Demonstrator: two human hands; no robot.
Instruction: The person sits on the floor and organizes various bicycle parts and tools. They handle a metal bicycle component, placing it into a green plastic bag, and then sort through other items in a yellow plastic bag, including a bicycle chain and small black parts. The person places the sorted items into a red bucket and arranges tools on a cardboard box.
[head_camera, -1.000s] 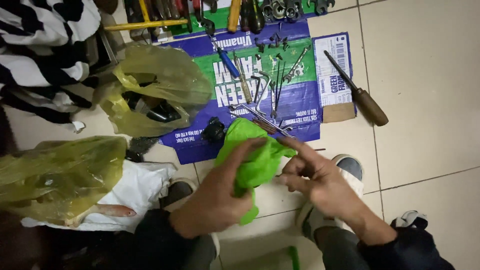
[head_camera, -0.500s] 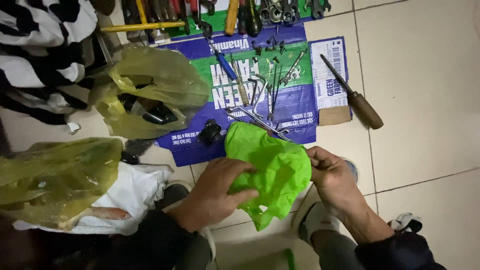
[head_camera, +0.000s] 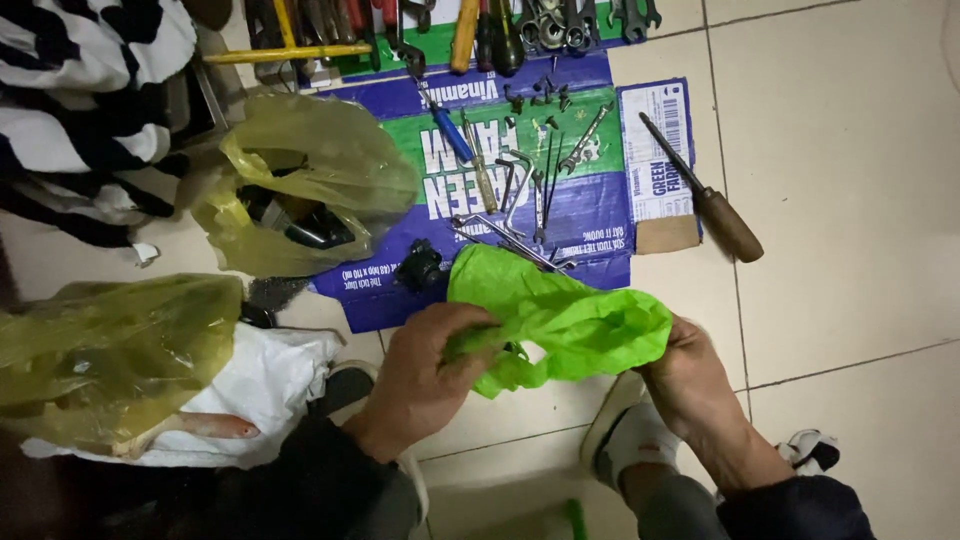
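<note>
Far left: a striped cloth (head_camera: 70, 110) above, a yellow bag (head_camera: 110, 350) over a white bag (head_camera: 265, 385) below. Next, a second yellow bag (head_camera: 310, 185) at the edge of a flattened cardboard box (head_camera: 600, 215) strewn with small tools. Left hand (head_camera: 425, 370) pinching one edge of a green plastic bag (head_camera: 560, 315), held just above the tiled floor (head_camera: 850, 250). Right hand (head_camera: 690, 375) clutching the other edge. Farther right, a wooden-handled screwdriver (head_camera: 705, 190).
</note>
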